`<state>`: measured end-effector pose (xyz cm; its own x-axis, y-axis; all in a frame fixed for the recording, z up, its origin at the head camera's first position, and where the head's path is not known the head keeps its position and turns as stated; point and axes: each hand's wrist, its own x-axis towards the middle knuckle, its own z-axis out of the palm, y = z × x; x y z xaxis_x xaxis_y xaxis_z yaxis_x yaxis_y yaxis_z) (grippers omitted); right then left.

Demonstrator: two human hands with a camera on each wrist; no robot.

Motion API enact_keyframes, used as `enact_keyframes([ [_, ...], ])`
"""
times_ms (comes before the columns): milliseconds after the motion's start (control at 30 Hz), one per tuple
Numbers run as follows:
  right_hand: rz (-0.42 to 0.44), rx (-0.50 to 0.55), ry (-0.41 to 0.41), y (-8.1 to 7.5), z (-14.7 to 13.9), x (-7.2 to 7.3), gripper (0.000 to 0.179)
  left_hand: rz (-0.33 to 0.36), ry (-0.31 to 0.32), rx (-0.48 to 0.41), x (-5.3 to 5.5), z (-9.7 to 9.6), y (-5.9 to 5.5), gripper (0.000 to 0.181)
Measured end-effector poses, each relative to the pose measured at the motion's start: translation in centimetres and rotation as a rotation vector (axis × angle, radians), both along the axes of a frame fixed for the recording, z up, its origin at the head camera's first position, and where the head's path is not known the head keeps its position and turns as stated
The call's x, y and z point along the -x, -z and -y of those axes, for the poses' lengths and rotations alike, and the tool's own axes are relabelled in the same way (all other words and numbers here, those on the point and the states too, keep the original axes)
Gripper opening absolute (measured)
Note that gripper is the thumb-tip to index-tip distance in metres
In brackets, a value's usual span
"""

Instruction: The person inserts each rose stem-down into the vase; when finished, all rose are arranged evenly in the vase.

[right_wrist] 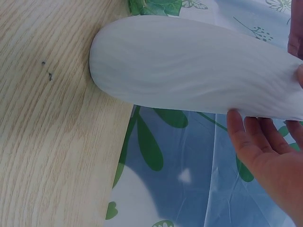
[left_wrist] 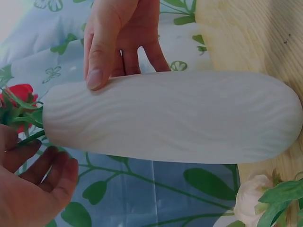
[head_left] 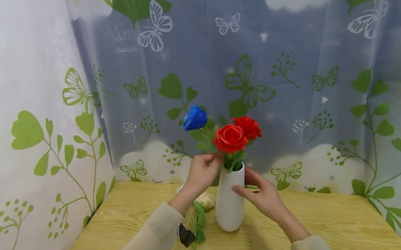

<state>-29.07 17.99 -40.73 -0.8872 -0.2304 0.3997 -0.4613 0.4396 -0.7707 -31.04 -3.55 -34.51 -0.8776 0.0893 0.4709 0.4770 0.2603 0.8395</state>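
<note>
A white ribbed vase (head_left: 229,211) stands on the table. Two red roses (head_left: 231,139) rise from its mouth. My left hand (head_left: 201,172) is at the left of the rim and pinches a green stem (left_wrist: 32,137) between thumb and finger. That stem belongs to a blue rose (head_left: 195,118), whose bloom leans out to the left above the hand. On the other side, my right hand (head_left: 264,195) holds the vase near its top, thumb on the near face and fingers at the side and behind. The stems' lower ends are hidden inside the vase.
Left of the vase, a pale cream rose (head_left: 206,201) lies on the wooden table (head_left: 277,231), its stem pointing toward me. Part of another white bloom (head_left: 180,188) shows behind my left wrist. A patterned curtain (head_left: 200,59) hangs along the table's back and left side.
</note>
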Motion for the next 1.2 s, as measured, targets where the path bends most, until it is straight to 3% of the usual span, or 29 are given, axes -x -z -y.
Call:
enact_keyframes([
  [233, 0.004, 0.005, 0.000, 0.0, 0.0, -0.1, 0.071, 0.037, 0.053, -0.056, 0.0, 0.7, -0.2, 0.064],
  [467, 0.005, 0.002, -0.001, 0.0, -0.1, -0.1, 0.072, -0.078, 0.007, -0.170, 0.1, 1.1, -0.6, 0.022],
  [733, 0.015, -0.001, 0.006, 0.1, 0.0, -0.2, 0.073, -0.130, -0.039, -0.286, 0.1, 0.7, -0.5, 0.018],
  [833, 0.021, -0.005, 0.011, 0.2, 0.0, -0.1, 0.074, -0.170, -0.062, -0.223, 0.2, 0.5, -0.5, 0.014],
  [1000, 0.021, -0.002, 0.024, 0.2, 0.0, 0.0, 0.074, -0.210, -0.032, -0.014, 0.2, 0.1, -0.1, 0.011],
  [1100, 0.016, -0.002, 0.021, 0.2, 0.0, 0.1, 0.073, -0.177, 0.001, 0.070, 0.3, 0.1, 0.2, 0.011],
  [1200, 0.011, -0.002, 0.018, 0.2, 0.0, 0.1, 0.072, -0.126, 0.033, 0.093, 0.4, 0.1, 0.2, 0.012],
])
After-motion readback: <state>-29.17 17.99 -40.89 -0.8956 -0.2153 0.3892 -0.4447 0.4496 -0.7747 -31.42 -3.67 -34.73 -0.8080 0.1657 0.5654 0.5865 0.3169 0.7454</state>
